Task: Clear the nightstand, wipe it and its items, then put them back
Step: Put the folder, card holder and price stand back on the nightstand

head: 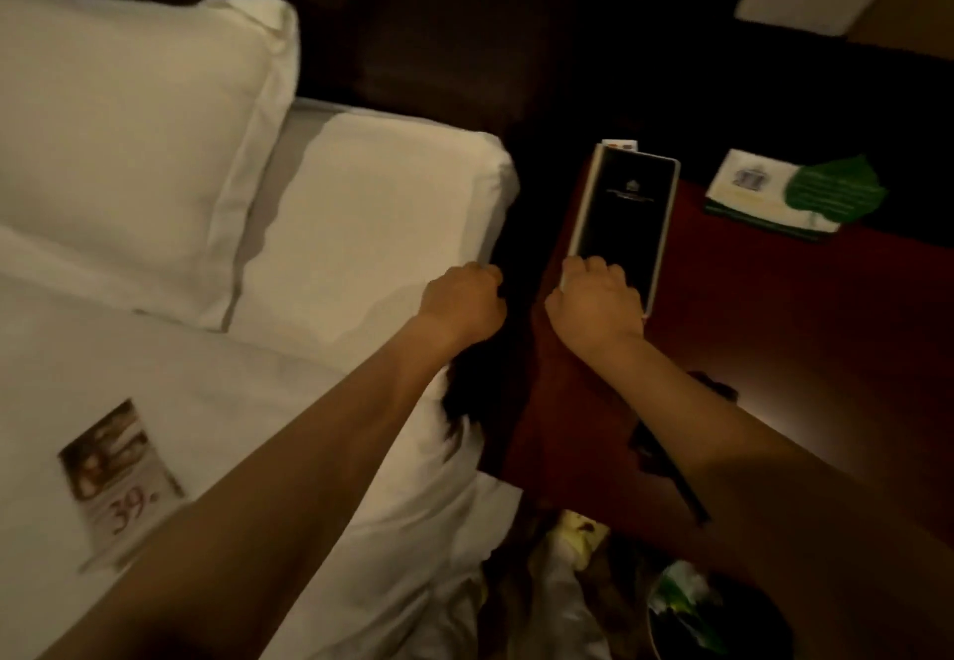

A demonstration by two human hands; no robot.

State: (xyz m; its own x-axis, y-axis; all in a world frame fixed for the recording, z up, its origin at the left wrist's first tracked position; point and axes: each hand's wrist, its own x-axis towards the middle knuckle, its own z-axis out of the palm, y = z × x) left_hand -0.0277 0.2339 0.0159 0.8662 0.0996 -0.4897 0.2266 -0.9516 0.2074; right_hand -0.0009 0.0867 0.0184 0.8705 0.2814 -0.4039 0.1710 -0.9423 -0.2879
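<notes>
Beside the bed, at the nightstand: both arms reach forward from where the person stands, one over the mattress edge, one over the dark red surface (774, 308).

Right hand: the right hand (599, 300) is closed over the near end of a black folder with a pale border (622, 215), fingers curled onto its cover; the folder lies flat at the surface's left edge.

Left hand: the left hand (464, 305) is curled into a loose fist over the corner of the white bed (361, 225), and I see nothing in it, though its underside is hidden.

Other things on the nightstand: a white and green pad with a green leaf-shaped card (795, 192) lies farther back to the right, well apart from the folder; a small white card (618, 145) peeks from behind the folder's far end.

Already on the bed: a printed leaflet with red figures (121, 478) lies flat on the sheet.

Step in hand, as I judge it: lifting the folder off to clear the surface.

How to do it well: get the thumb under the near edge before lifting, since a flat folder gives little to grip; bring the left hand across to support the far end; lay it on the sheet near the leaflet.

Risk: loose inserts may slide out if it tips.
</notes>
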